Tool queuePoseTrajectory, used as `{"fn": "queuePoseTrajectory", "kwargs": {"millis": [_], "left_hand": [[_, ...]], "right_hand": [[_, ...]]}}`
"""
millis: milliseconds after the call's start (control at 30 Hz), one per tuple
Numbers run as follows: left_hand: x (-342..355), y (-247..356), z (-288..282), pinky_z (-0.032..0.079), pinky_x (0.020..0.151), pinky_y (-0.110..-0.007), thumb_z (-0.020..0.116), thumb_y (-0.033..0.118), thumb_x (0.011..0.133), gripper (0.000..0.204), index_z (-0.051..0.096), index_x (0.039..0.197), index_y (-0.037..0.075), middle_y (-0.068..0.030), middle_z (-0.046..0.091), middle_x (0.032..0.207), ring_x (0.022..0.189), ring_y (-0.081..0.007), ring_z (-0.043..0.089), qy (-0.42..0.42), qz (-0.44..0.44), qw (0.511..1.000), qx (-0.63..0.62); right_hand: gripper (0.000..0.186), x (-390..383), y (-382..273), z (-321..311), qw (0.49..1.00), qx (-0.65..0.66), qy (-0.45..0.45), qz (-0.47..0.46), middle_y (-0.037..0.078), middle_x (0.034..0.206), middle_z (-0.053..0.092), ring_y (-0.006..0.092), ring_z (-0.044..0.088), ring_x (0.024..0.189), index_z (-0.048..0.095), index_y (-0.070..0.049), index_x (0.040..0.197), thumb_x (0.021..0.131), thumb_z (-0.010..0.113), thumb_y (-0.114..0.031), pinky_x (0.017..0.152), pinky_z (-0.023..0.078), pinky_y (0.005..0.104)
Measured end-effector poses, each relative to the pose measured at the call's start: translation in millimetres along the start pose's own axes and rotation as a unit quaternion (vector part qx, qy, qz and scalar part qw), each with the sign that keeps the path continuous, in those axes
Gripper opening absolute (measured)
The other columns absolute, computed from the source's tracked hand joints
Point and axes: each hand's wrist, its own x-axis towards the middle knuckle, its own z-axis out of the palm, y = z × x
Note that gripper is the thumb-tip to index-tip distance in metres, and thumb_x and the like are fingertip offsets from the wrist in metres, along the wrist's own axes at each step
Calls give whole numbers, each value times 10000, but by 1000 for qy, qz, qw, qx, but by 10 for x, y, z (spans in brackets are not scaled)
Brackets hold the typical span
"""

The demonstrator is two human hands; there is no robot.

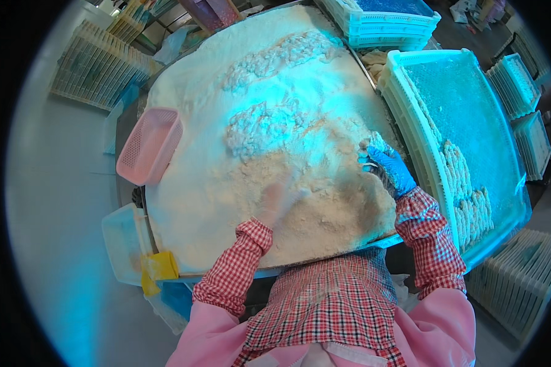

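A wide table is spread with white powder like flour (pixel 196 202). Two heaps of powder-coated pieces, a middle heap (pixel 266 125) and a far heap (pixel 281 58), lie in it; their kind I cannot make out. My left hand (pixel 280 199), pale with powder and smeared by motion, is low over the near powder. On the right side of the table is my right hand (pixel 395 171) in a blue glove, its powdery fingers curled round a coated lump (pixel 378 142). To its right, a white tray (pixel 477 98) holds rows of coated strips (pixel 462 177) along its near left part.
A pink perforated basket (pixel 150 147) sits at the table's left edge. Below it are a clear bin (pixel 122 235) and a yellow piece (pixel 160 266). More stacked trays (pixel 386 24) stand at the far right, with racks of trays (pixel 101 64) at the far left.
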Motion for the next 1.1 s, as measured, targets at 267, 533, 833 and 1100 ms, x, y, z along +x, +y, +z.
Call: {"fn": "queuePoseTrajectory", "kwargs": {"millis": [267, 533, 833, 1100], "left_hand": [[-18, 283, 445, 498, 839, -372, 702, 237, 811, 458, 596, 1204, 27, -155, 643, 1111, 963, -285, 623, -36, 74, 996, 29], [-11, -88, 291, 499, 813, -344, 572, 91, 894, 293, 600, 1180, 32, -159, 623, 1141, 940, -233, 611, 96, -58, 976, -187], [-30, -1236, -219, 494, 719, -295, 613, 123, 857, 234, 655, 1057, 9, -137, 674, 903, 766, -224, 621, 128, -191, 972, -42], [-274, 341, -202, 495, 716, -276, 647, 106, 856, 250, 655, 1093, 26, -75, 672, 930, 809, -122, 605, 83, -113, 956, -257]], "right_hand": [[412, -118, 371, 259, 994, -108, 3, -2, 60, 1053, 670, 149, 603, 962, 629, -33, 1182, 943, 568, -363, 829, 469, 314], [409, -215, 794, 572, 922, 355, -30, 154, 99, 1095, 639, 227, 631, 930, 511, -42, 1278, 973, 512, -315, 838, 527, 380], [381, -235, 840, 907, 981, 170, -28, 93, 95, 1141, 619, 177, 601, 1009, 520, -54, 1259, 956, 549, -285, 862, 505, 323], [434, -10, 1113, 1110, 866, 483, -109, 67, 144, 1288, 539, 266, 536, 1168, 469, -56, 1287, 984, 476, -367, 965, 487, 397]]}}
